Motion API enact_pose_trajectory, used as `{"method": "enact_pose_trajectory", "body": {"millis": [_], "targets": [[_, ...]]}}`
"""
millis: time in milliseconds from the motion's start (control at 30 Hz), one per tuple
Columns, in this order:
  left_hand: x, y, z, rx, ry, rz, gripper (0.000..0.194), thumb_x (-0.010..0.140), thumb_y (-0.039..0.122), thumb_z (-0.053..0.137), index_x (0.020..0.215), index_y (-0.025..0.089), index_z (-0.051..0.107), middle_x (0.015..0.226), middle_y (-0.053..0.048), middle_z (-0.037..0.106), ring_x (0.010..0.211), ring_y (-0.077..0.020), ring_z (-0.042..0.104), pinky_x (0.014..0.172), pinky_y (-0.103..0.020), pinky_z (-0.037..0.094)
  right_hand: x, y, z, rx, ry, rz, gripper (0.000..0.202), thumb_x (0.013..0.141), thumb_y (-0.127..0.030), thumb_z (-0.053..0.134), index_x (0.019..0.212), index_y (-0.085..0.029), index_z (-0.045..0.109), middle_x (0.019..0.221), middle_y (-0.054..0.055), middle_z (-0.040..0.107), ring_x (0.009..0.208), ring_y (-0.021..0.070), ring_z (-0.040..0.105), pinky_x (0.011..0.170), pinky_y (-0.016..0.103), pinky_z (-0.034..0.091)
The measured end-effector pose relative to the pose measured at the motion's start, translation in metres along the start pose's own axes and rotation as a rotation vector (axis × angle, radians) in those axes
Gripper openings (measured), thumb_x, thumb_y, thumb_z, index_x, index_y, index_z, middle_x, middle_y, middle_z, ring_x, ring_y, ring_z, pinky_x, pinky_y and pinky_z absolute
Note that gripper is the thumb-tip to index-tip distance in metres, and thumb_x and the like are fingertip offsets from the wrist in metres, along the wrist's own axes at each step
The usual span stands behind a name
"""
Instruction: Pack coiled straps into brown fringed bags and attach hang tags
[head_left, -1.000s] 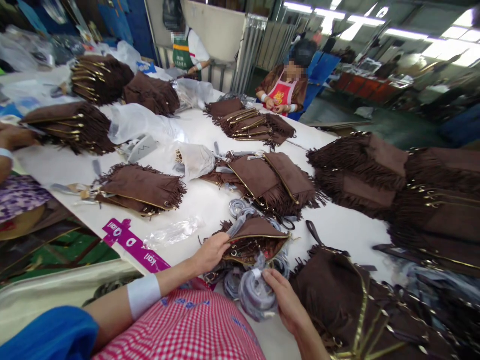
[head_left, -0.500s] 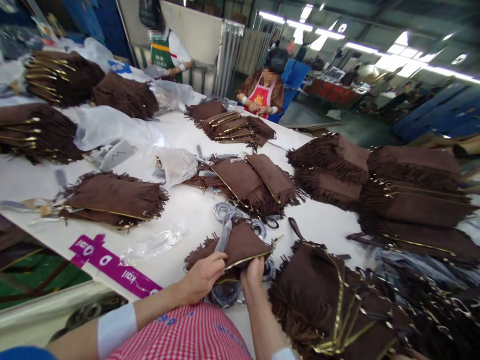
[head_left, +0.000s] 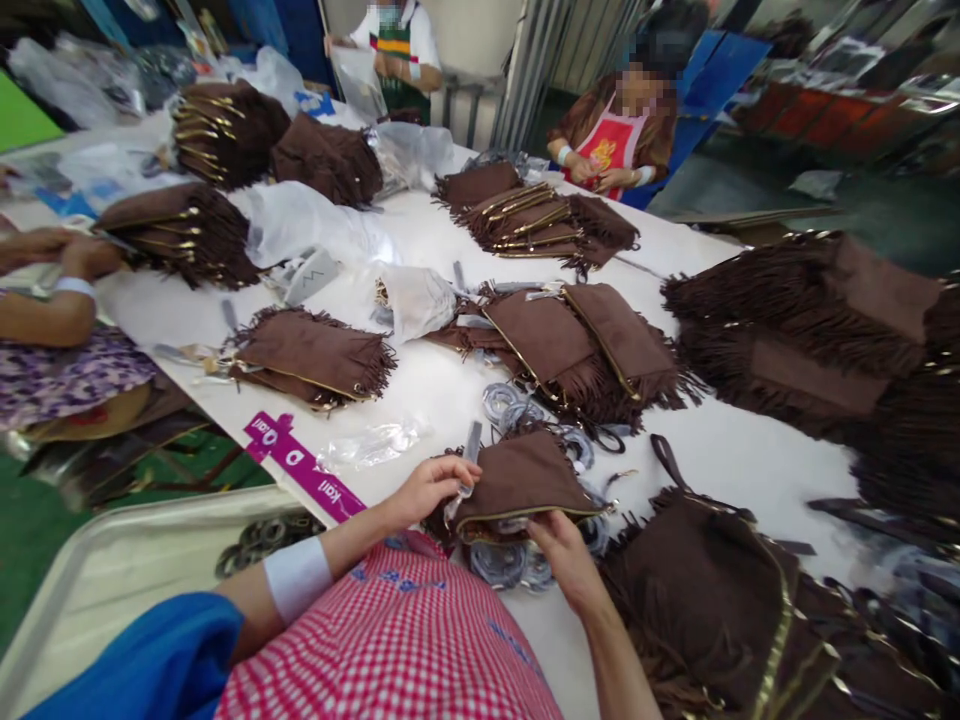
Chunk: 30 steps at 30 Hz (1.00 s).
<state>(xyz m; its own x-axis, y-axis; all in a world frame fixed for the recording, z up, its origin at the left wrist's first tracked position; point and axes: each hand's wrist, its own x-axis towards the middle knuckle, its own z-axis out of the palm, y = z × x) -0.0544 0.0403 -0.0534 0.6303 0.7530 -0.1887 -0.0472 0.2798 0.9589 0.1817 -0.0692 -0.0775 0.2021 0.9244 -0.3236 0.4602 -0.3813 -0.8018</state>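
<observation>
Pinching a grey strip between the fingers of the left hand, at the left of a brown bag. Touching its zip with the right hand; cannot tell whether grasping, with fingertips part hidden. With the brown bag near on the worktop, beside coils.

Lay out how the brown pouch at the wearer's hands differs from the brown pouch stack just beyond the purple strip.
The near pouch has the left hand and right hand at it; no hand touches the pouch stack.
The near pouch has grey coils around it; the pouch stack has none beside it.
The near pouch sits closer to the wearer than the pouch stack.
Both share brown material, fringe and gold-coloured zips.
</observation>
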Motion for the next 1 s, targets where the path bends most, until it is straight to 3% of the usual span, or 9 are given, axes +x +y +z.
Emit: {"method": "enact_pose_trajectory", "body": {"millis": [167,267,433,533,600,733,867,933,1000], "targets": [[0.012,-0.006,-0.016,0.06,0.098,0.02,0.023,0.068,0.011,0.052,0.083,0.015,0.068,0.111,-0.008,0.067,0.109,-0.0221,0.058,0.104,-0.037,0.038,0.023,-0.015,0.035,-0.334,0.136,0.053,0.025,0.086,-0.03,0.053,0.095,-0.012,0.068,0.1,0.023,0.069,0.104,0.0317,0.062,0.088,0.039,0.045],[0.014,-0.018,-0.031,0.202,0.151,0.035,0.022,0.069,0.013,0.052,0.083,0.016,0.069,0.111,-0.007,0.066,0.109,-0.022,0.058,0.105,-0.037,0.038,0.027,-0.019,0.034,-0.441,0.143,0.057,0.025,0.089,-0.029,0.051,0.085,-0.011,0.069,0.089,0.023,0.069,0.094,0.0312,0.066,0.082,0.037,0.046],[0.009,-0.044,-0.051,0.424,0.166,0.055,0.021,0.072,0.016,0.055,0.087,0.016,0.069,0.116,-0.009,0.064,0.112,-0.0219,0.057,0.104,-0.037,0.039,0.003,-0.016,-0.017,-0.492,0.046,-0.061,0.019,0.087,-0.026,0.053,0.092,-0.022,0.071,0.092,0.007,0.072,0.087,0.0198,0.066,0.076,0.025,0.047],[0.006,-0.052,-0.051,0.477,0.132,0.073,0.021,0.073,0.015,0.054,0.087,0.017,0.069,0.117,-0.009,0.064,0.112,-0.0211,0.057,0.103,-0.035,0.041,-0.002,-0.005,-0.056,-0.531,0.182,-0.037,0.04,0.088,-0.011,0.037,0.117,-0.02,0.063,0.127,0.013,0.06,0.114,0.0242,0.056,0.089,0.033,0.043],[0.008,-0.05,-0.05,0.499,0.122,0.074,0.021,0.073,0.015,0.053,0.088,0.017,0.068,0.119,-0.009,0.063,0.112,-0.0208,0.057,0.102,-0.035,0.042,0.001,0.002,-0.074,-0.518,0.191,-0.014,0.044,0.082,-0.005,0.038,0.114,-0.019,0.064,0.131,0.014,0.056,0.121,0.0263,0.05,0.095,0.036,0.039],[0.021,-0.032,-0.055,0.547,0.164,0.087,0.022,0.075,0.015,0.05,0.089,0.016,0.067,0.12,-0.009,0.063,0.114,-0.0211,0.056,0.102,-0.035,0.041,0.004,0.0,-0.09,-0.404,0.004,-0.011,0.015,0.078,-0.016,0.051,0.073,-0.019,0.064,0.082,0.007,0.067,0.082,0.0226,0.063,0.075,0.032,0.045],[0.037,0.005,-0.062,0.709,0.177,0.115,0.026,0.074,0.013,0.049,0.093,0.017,0.066,0.121,-0.008,0.062,0.112,-0.0221,0.056,0.103,-0.036,0.04,-0.008,-0.026,-0.082,-0.198,-0.229,-0.02,0.03,0.084,-0.043,0.049,0.065,-0.021,0.054,0.058,-0.002,0.059,0.052,0.0143,0.056,0.053,0.024,0.043],[0.036,0.027,-0.051,0.847,0.162,0.161,0.029,0.074,0.012,0.051,0.098,0.017,0.065,0.117,-0.008,0.063,0.112,-0.0232,0.054,0.102,-0.037,0.04,-0.014,-0.043,-0.072,0.004,-0.308,0.018,0.037,0.082,-0.053,0.049,0.065,-0.021,0.052,0.057,-0.003,0.059,0.045,0.0119,0.053,0.048,0.022,0.041],[0.026,0.045,-0.026,0.945,0.124,0.224,0.024,0.078,0.015,0.052,0.1,0.017,0.063,0.108,-0.009,0.064,0.106,-0.0232,0.055,0.098,-0.036,0.042,-0.018,-0.057,-0.058,0.186,-0.323,0.066,0.041,0.078,-0.059,0.055,0.063,-0.021,0.05,0.052,-0.005,0.057,0.04,0.0107,0.049,0.044,0.022,0.038]]}}
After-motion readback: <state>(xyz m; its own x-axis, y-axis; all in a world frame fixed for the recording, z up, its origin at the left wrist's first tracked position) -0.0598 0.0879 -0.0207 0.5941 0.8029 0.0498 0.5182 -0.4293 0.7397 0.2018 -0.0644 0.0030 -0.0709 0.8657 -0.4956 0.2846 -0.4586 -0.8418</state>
